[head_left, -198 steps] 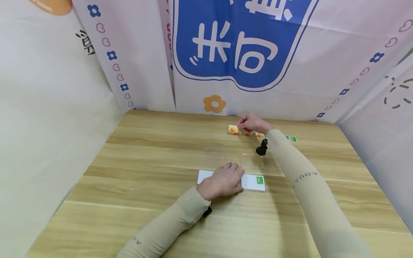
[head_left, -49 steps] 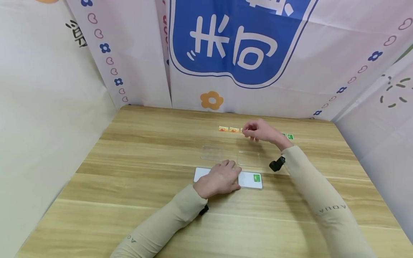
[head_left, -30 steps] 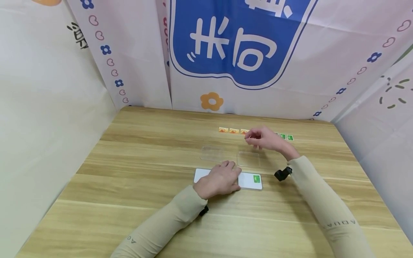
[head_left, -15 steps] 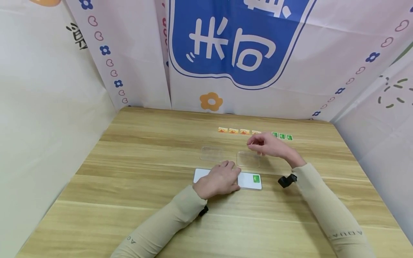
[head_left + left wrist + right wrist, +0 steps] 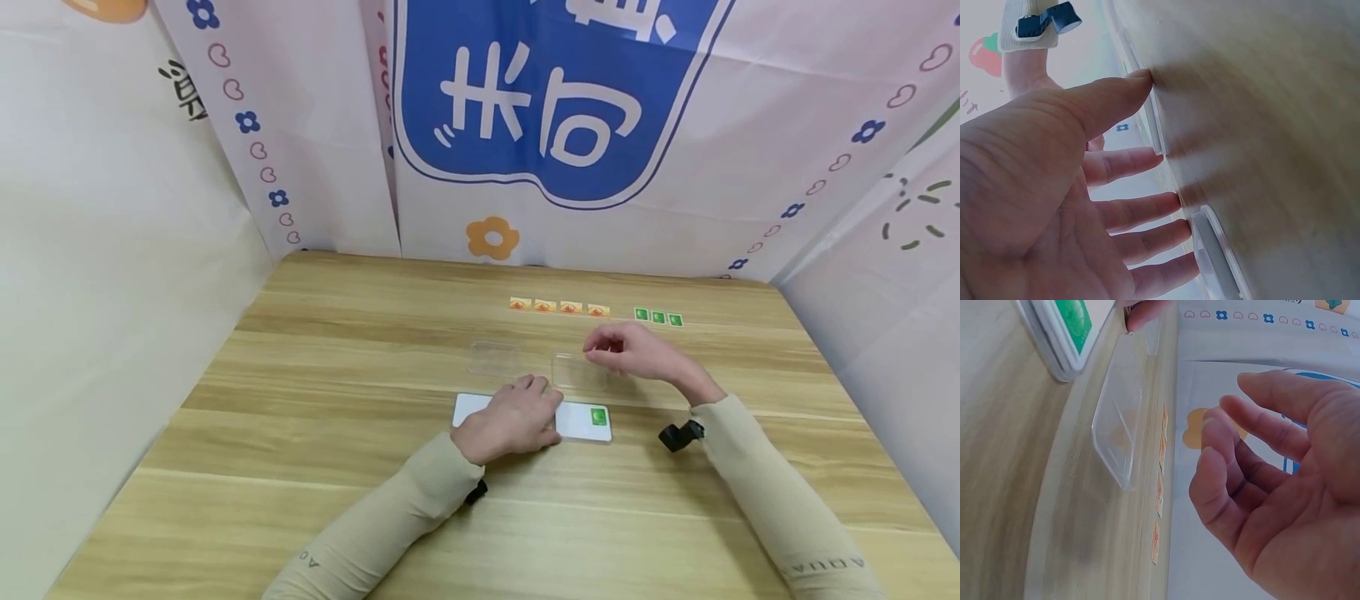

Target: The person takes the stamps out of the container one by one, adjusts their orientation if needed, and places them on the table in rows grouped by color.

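My left hand (image 5: 513, 421) rests over the inner ends of two white flat cases, a left one (image 5: 468, 406) and a right one (image 5: 573, 422). In the left wrist view its thumb (image 5: 1113, 103) and fingertips reach down to the case edges and tabletop. A green picture sticker (image 5: 598, 416) lies on the right case. My right hand (image 5: 633, 348) hovers over a clear plastic lid (image 5: 567, 372), fingers loosely bent; the right wrist view shows nothing between thumb and fingers. Several orange picture stickers (image 5: 545, 306) form a spaced row behind it, with three green stickers (image 5: 658, 317) to their right.
A second clear lid (image 5: 492, 358) lies left of the first, behind the cases. The wooden table (image 5: 337, 333) ends at a printed cloth backdrop (image 5: 337, 167), and cloth hangs on both sides too.
My right hand has left the orange stickers and drawn back toward me and to the right, uncovering the whole row, now evenly spaced. My left hand has stayed on the cases.
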Demonstrator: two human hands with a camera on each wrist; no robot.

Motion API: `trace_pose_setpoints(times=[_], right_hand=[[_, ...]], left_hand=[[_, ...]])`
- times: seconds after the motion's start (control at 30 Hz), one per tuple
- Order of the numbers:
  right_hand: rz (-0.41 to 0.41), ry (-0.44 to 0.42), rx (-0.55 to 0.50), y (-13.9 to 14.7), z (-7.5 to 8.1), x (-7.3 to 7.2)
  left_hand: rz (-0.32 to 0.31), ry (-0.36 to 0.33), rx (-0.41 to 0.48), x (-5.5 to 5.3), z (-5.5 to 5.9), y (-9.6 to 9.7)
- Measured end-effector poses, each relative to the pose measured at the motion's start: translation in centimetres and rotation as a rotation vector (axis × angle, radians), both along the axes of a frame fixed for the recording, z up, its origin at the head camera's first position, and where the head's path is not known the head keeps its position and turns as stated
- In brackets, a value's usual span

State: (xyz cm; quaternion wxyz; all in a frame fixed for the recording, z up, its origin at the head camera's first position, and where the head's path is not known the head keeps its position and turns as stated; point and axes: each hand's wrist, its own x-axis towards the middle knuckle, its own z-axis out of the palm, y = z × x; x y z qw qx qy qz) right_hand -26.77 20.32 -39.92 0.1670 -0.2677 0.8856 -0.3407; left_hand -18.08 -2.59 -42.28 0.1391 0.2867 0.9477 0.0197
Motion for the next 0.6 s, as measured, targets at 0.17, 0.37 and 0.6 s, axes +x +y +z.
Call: trace_pose_setpoints(times=[0.17, 0.37, 0.6], right_hand=[[0.0, 0.0, 0.022, 0.3, -0.1, 0.8], [0.018, 0.036, 0.041, 0.7, -0.4, 1.6], [0.038, 0.048, 0.045, 1.0, -1.1, 2.2]], left_hand=[[-0.012, 0.013, -0.008, 0.1, -0.1, 0.1], [-0.012, 0.012, -0.017, 0.0, 0.1, 0.1], [-0.005, 0.005, -0.012, 0.0, -0.1, 0.0]])
